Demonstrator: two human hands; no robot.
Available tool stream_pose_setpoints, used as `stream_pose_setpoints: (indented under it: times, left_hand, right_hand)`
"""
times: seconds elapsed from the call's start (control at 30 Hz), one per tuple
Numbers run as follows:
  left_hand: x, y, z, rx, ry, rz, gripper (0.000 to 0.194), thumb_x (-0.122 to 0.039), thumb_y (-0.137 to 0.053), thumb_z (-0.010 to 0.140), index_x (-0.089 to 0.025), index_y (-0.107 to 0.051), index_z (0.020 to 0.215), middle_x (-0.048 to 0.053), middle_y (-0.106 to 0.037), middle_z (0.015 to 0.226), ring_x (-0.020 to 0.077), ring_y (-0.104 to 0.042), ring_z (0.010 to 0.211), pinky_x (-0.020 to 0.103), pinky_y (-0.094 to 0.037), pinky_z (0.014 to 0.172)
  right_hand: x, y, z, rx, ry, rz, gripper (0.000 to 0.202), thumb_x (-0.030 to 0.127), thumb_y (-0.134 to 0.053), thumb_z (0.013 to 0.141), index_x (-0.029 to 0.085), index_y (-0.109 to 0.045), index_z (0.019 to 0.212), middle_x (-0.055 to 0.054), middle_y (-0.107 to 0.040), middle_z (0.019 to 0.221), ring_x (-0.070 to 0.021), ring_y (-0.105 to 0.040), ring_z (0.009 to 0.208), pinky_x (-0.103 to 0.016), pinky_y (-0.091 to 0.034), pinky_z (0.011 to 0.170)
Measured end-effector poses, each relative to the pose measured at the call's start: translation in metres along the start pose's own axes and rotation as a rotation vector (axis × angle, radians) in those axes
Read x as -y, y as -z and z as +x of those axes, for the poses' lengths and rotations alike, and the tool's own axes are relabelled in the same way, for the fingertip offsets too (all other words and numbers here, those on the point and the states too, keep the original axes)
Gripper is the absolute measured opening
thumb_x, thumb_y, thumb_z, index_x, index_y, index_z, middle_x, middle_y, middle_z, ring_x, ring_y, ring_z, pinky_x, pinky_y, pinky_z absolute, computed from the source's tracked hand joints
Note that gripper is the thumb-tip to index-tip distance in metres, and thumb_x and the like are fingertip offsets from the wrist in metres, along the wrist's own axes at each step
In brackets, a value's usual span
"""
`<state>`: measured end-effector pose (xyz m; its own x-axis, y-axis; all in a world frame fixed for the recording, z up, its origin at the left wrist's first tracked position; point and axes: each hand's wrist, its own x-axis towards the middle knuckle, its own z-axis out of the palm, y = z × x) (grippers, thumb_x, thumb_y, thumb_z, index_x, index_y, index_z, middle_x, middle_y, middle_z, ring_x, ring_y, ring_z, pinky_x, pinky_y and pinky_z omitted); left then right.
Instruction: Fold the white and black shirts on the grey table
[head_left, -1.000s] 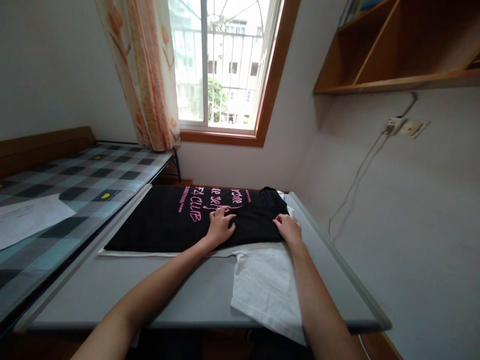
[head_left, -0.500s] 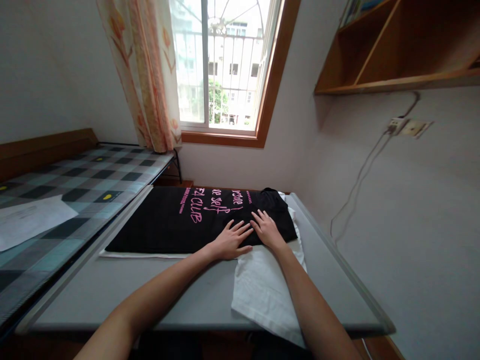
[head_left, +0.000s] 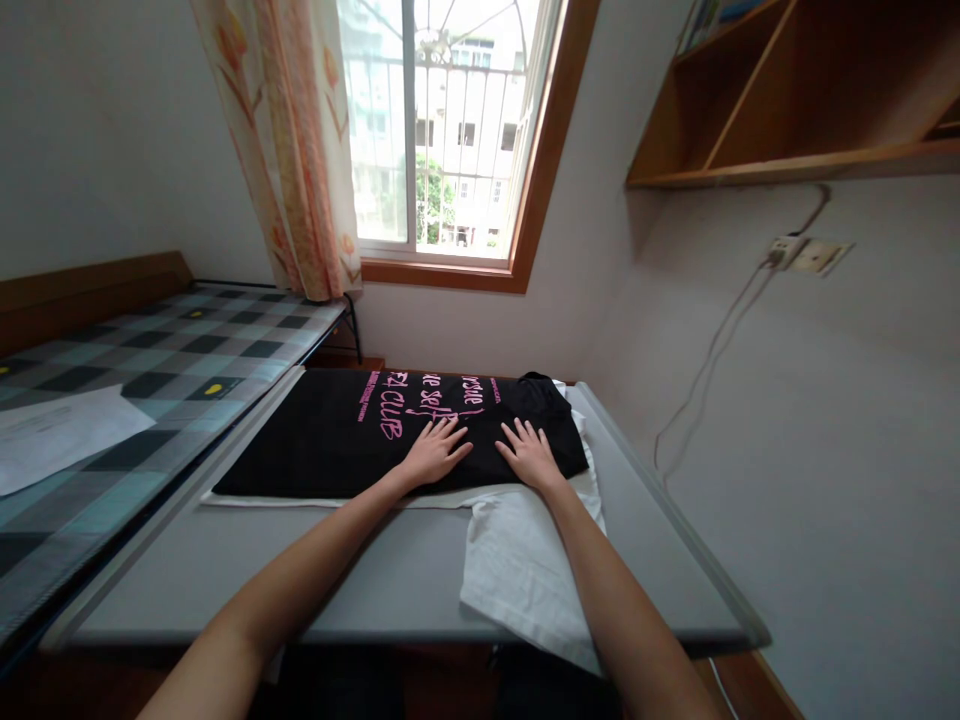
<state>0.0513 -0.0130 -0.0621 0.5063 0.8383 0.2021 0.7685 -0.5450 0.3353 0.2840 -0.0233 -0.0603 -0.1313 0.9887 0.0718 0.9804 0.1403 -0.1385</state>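
A black T-shirt (head_left: 315, 440) with pink lettering lies folded lengthwise on a grey table, its collar end to the right. Beneath it is a white T-shirt (head_left: 517, 560), whose sleeve spreads toward me and hangs over the front edge. My left hand (head_left: 436, 452) rests flat on the black cloth by the lettering, fingers spread. Near the collar end, my right hand (head_left: 531, 455) also presses flat with its fingers apart. Neither hand grips anything. Both hands cover parts of the black fabric.
The grey table (head_left: 360, 590) stands beside a bed with a checked mattress (head_left: 247, 345). Sheets of paper (head_left: 67, 430) lie on that bed. A curtain (head_left: 289, 150) hangs by the window. At upper right are a wooden shelf (head_left: 750, 165) and a wall socket (head_left: 810, 254) with a cord.
My left hand has slid left along the black T-shirt, away from my right hand, which stays nearly in place. The gap between them is wider.
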Motion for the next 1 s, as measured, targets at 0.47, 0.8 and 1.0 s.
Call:
stream_pose_setpoints:
  times: [0.47, 0.8, 1.0]
  left_hand:
    - [0.123, 0.081, -0.079, -0.026, 0.303, 0.351, 0.061, -0.060, -0.032, 0.092, -0.031, -0.038, 0.145, 0.003, -0.031, 0.155, 0.0297, -0.020, 0.144, 0.055, -0.011, 0.115]
    - [0.142, 0.073, -0.094, 0.006, 0.428, 0.352, 0.061, -0.059, -0.029, 0.093, -0.030, -0.038, 0.145, 0.005, -0.030, 0.155, 0.0318, -0.021, 0.144, 0.059, -0.014, 0.112]
    - [0.142, 0.070, -0.096, -0.001, 0.421, 0.381, 0.064, -0.062, -0.031, 0.091, -0.029, -0.035, 0.147, 0.005, -0.029, 0.155, 0.0322, -0.021, 0.144, 0.058, -0.013, 0.113]
  right_hand:
    - [-0.005, -0.002, 0.003, -0.053, 0.021, 0.073, 0.053, 0.048, -0.039, 0.095, 0.022, -0.047, 0.141, -0.012, -0.035, 0.152, -0.0282, -0.026, 0.142, -0.048, -0.020, 0.113]
    - [-0.003, -0.004, 0.003, -0.166, 0.115, 0.150, 0.043, 0.040, -0.045, 0.094, 0.019, -0.059, 0.129, -0.010, -0.050, 0.142, -0.0236, -0.037, 0.136, -0.043, -0.022, 0.114]
    - [0.002, -0.009, 0.000, -0.091, 0.049, -0.021, 0.053, 0.046, -0.038, 0.095, 0.022, -0.045, 0.142, -0.008, -0.036, 0.152, -0.0264, -0.027, 0.141, -0.046, -0.018, 0.114]
